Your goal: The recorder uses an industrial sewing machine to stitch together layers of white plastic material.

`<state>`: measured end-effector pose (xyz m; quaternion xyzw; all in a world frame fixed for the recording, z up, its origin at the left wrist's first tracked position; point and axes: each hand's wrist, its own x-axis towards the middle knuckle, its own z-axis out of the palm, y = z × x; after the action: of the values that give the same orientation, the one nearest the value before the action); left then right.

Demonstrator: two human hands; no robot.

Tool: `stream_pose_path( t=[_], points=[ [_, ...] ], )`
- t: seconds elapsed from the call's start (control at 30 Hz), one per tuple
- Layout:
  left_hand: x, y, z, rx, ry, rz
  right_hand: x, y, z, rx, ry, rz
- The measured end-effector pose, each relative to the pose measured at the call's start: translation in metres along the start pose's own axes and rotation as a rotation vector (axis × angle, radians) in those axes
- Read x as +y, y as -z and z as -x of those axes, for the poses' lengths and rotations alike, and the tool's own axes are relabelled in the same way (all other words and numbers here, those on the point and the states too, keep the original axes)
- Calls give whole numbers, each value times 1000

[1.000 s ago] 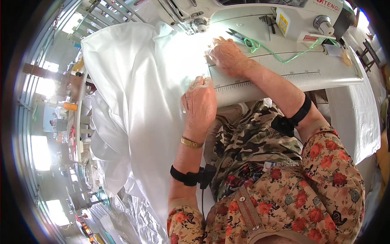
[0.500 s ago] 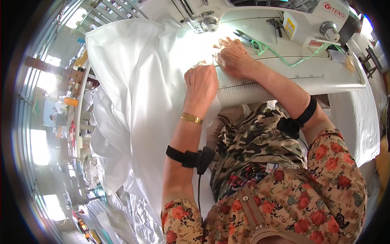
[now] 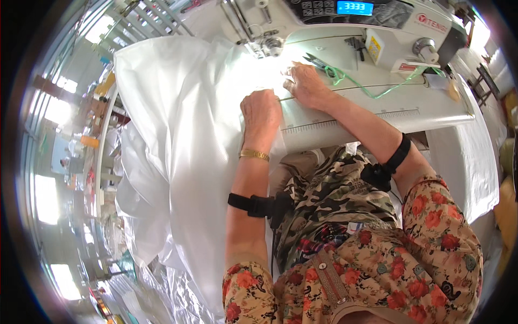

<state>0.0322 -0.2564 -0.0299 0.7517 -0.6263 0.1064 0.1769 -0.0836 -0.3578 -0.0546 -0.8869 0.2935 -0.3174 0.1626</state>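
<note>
A large sheet of smooth white fabric [image 3: 189,124] lies in folds across the left of the sewing machine bed [image 3: 377,97] and hangs off the near side. My left hand [image 3: 262,116] is closed on its right edge, knuckles up, fingertips turned under out of sight. Further right and a little farther off, my right hand [image 3: 308,86] has bent fingers and thumb at the fabric by the needle area. Lamp glare washes out its fingertips. Just beyond both hands stands the machine's needle and presser assembly [image 3: 268,45].
Dark-bladed scissors [image 3: 318,62] lie beside my right hand, a green cord [image 3: 372,93] running from them to the right. A small dark tool [image 3: 356,46] rests behind. The control panel [image 3: 350,12] is at the back. A ruler scale [image 3: 318,123] marks the bed's near edge.
Both hands have moved slightly left and nearer in the view, and the whole scene has shifted a little. More of the machine's panel shows now. The right fingers look more bent.
</note>
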Motion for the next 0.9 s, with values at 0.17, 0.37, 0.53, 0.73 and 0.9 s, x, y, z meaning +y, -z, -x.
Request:
stream_pose_path(
  t=[0.17, 0.37, 0.53, 0.73, 0.9],
  points=[
    [1, 2, -1, -30, 36, -30, -7, -1, -19, 225, -158, -310],
    [4, 3, -3, -17, 16, -13, 2, 1, -30, 264, -132, -241],
    [1, 5, 2, -8, -21, 5, 4, -4, -31, 278, -161, -270],
    [3, 7, 19, 52, -72, 58, 3, 1, -28, 240, -192, -312],
    [12, 17, 34, 67, -55, 135, 2, 5, -31, 186, -218, -302]
  ],
)
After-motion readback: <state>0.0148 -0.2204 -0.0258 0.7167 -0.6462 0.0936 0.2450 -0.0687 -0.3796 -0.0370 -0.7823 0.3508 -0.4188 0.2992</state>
